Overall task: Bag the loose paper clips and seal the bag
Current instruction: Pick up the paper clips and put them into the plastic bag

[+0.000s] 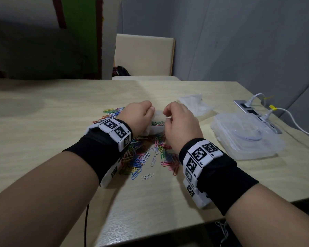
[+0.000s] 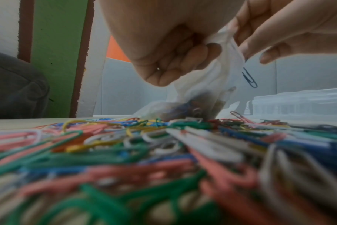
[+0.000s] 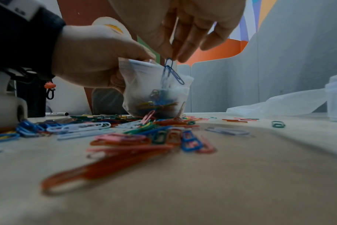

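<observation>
A small clear bag (image 1: 156, 128) stands upright on the table among the clips, with several coloured paper clips inside it (image 3: 156, 100). My left hand (image 1: 150, 111) grips the bag's left rim (image 2: 212, 45) and holds its mouth open. My right hand (image 3: 175, 58) hovers over the mouth and pinches two linked blue paper clips (image 3: 171, 71), which hang partly into the bag. A pile of loose coloured paper clips (image 1: 141, 157) lies on the table between my wrists and under the bag.
A clear plastic box (image 1: 244, 134) sits to the right, and a crumpled spare plastic bag (image 1: 194, 104) lies behind my right hand. A power socket with white cables (image 1: 253, 111) is at the far right. A chair (image 1: 144, 54) stands behind the table (image 1: 43, 113).
</observation>
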Available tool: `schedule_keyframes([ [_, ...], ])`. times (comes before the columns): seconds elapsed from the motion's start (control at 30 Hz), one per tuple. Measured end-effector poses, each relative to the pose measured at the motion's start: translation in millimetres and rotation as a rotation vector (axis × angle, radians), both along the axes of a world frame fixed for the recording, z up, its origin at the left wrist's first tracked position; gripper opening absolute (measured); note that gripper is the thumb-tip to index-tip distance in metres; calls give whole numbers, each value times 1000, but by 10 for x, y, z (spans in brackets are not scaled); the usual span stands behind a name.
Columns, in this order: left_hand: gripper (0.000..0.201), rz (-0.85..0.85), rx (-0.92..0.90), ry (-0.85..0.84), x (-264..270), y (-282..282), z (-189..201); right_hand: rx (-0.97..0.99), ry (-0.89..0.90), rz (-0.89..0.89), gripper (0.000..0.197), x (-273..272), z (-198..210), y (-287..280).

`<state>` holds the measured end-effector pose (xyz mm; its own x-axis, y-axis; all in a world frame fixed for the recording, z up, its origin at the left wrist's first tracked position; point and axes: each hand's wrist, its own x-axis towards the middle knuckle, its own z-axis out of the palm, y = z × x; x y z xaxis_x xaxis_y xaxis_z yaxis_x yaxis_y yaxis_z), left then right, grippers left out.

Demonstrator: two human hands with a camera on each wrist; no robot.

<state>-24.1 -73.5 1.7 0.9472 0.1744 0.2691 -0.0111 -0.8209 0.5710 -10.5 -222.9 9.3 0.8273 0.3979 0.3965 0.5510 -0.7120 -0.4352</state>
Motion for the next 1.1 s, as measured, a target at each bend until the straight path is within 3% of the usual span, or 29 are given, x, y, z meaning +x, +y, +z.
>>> schedule_keyframes([
  [0.23,24,156,82,-98,25,50,39,-210,198,-75,19,81,-93,12],
  [0.33,24,208,84,-109,23,55,53,-376,308,-1,37,87,-171,29],
  [0.47,24,242,81,-103,25,67,57,-613,347,222,78,33,-214,43],
  [0.57,24,249,85,-94,29,74,53,-681,332,219,74,20,-185,46],
  [0.7,26,184,76,-80,42,59,32,-656,265,186,34,-18,-65,36],
  [0.87,30,75,100,-48,40,42,-10,-594,256,151,27,-16,4,38],
  [1.1,26,46,112,4,54,47,-30,-5,221,-84,13,125,47,3],
])
